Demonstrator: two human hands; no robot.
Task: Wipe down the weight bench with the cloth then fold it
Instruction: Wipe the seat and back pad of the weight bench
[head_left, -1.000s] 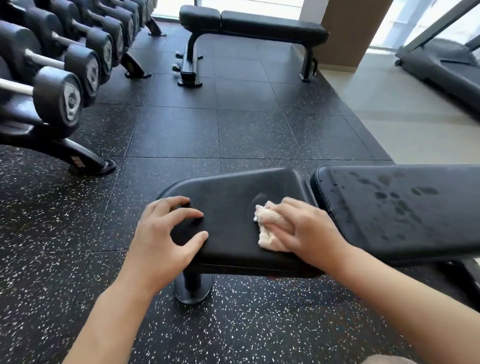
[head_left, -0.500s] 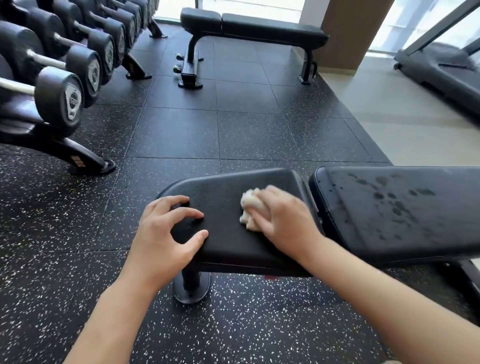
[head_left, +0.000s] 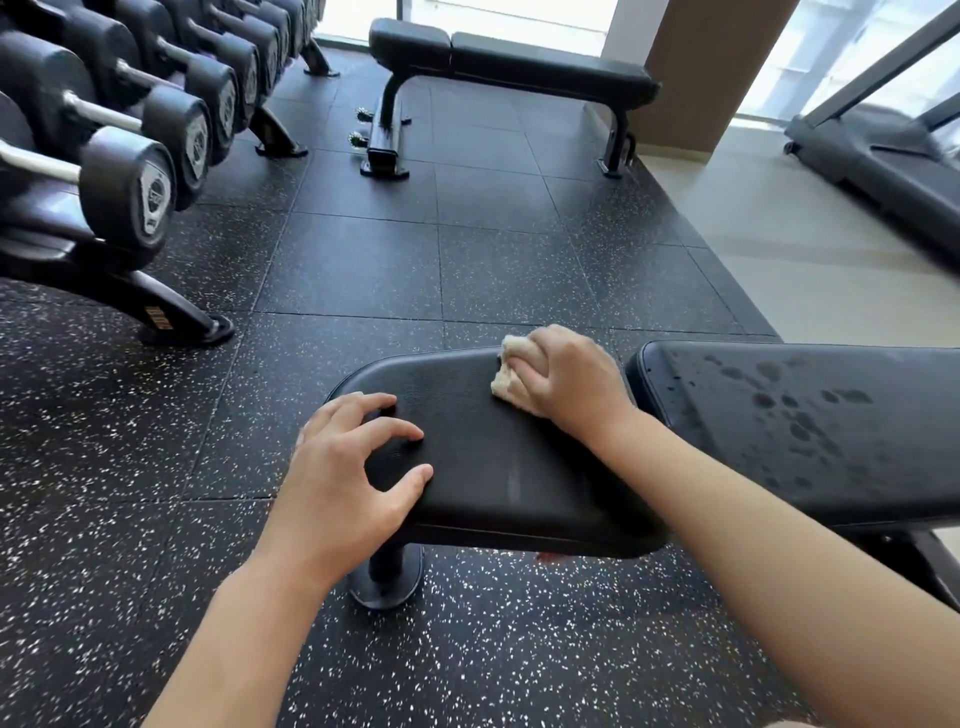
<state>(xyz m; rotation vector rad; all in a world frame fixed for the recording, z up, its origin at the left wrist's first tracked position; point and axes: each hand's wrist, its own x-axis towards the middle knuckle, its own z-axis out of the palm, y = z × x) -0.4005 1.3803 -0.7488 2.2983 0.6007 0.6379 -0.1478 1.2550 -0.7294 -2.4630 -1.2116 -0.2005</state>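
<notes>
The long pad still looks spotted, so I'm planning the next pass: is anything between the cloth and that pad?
Nothing visible. The right hand holds the cloth on the seat pad; only the gap between pads separates it from the spotted long pad.

The right hand (head_left: 566, 379) has slid the cloth (head_left: 511, 375) from the seat pad's (head_left: 483, 467) near edge to its far edge.

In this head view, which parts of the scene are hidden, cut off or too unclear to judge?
- Cloth: mostly covered by the right hand; its full size and shape are hidden.
- Back pad of the bench: cut off by the right edge.
- Seat pad: its near right part lies behind the right forearm.
- Dumbbell end cap: marking too small to read.
- Treadmill: blurred, cut by the edge.
</notes>
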